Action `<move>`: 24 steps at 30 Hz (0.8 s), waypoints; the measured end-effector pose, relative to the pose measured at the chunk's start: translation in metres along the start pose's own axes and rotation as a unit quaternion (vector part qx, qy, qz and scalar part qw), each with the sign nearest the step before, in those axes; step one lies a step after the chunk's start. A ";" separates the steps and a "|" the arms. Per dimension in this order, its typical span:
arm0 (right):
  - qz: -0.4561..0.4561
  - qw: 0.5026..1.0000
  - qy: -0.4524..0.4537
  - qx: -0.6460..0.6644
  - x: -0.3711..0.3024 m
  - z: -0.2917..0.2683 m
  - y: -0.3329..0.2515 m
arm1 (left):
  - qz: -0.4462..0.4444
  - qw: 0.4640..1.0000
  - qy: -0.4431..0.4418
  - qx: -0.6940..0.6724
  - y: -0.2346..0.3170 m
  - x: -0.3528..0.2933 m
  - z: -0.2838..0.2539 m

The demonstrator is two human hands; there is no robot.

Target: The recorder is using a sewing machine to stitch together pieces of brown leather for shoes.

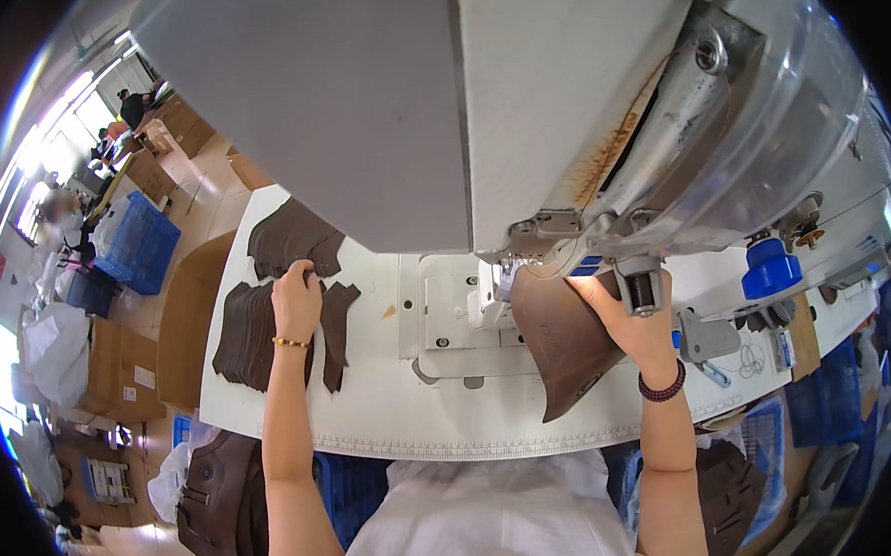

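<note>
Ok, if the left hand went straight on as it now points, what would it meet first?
Most likely the upper fanned stack of flat, dark brown, leather-like pieces, lying just ahead of the left hand; whether the two touch is unclear.

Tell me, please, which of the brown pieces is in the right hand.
The large curved brown piece at the sewing machine: the right hand grips it, while the stacked pieces and narrow strip lie on the table's left.
</note>
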State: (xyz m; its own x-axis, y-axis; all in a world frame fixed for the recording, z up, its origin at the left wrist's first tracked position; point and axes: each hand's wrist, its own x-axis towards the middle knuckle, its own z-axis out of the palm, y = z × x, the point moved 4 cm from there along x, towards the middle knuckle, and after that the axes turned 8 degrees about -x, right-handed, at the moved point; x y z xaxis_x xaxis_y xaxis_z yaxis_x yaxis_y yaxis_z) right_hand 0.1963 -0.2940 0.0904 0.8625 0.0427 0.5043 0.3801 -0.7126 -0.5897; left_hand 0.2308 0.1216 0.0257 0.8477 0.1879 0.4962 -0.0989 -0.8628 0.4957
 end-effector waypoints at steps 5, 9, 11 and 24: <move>-0.065 0.993 0.078 0.052 0.000 0.002 -0.006 | -0.105 0.763 -0.183 -0.611 0.047 -0.006 0.000; -0.043 0.997 0.030 0.061 -0.001 0.009 0.000 | 0.074 0.635 -0.286 -0.714 0.133 -0.026 0.002; -0.039 0.997 0.028 0.060 0.000 0.008 -0.002 | 0.060 0.611 -0.371 -0.697 0.156 -0.036 0.010; -0.105 0.994 -0.009 0.017 -0.004 0.018 0.006 | 0.486 0.856 0.027 -0.175 0.215 -0.056 -0.001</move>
State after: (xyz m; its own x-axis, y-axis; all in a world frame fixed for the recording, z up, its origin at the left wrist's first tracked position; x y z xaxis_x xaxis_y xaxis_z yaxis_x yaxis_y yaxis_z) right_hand 0.2013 -0.2859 0.0737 0.7691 0.2001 0.6070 0.5627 -0.6625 -0.4945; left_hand 0.1611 -0.0739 0.1053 0.2513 -0.5099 0.8227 -0.9024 -0.4308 0.0087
